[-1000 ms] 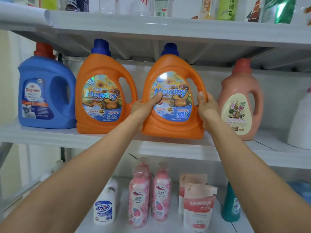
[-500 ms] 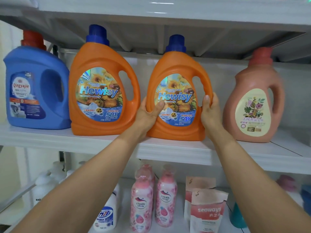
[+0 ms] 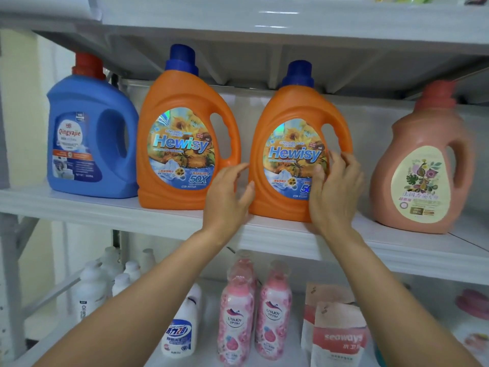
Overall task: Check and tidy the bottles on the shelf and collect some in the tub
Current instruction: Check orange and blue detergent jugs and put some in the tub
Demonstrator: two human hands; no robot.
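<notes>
Right orange jug [image 3: 288, 107]: smooth moulded plastic, satin sheen. Its foil label [image 3: 288, 152] is glossy, with an iridescent patch at the top. Left orange jug [image 3: 182, 96]: same plastic, same glossy label. Blue jug [image 3: 87, 102]: smooth plastic, soft shine. Salmon jug [image 3: 423, 128]: matt plastic, with a flat cream label [image 3: 415, 181]. Shelf [image 3: 105, 210]: white, smooth, glossy at the front edge, material unclear. Pink bottles [image 3: 235, 321]: shiny film wrap. Pouches [image 3: 338, 340]: matt.

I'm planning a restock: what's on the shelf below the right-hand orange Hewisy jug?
Under the right orange jug, one level down, stand pink UYAJOY bottles and Seaways pouches. The right forearm covers whatever lies beyond the pouches' right side.
</notes>
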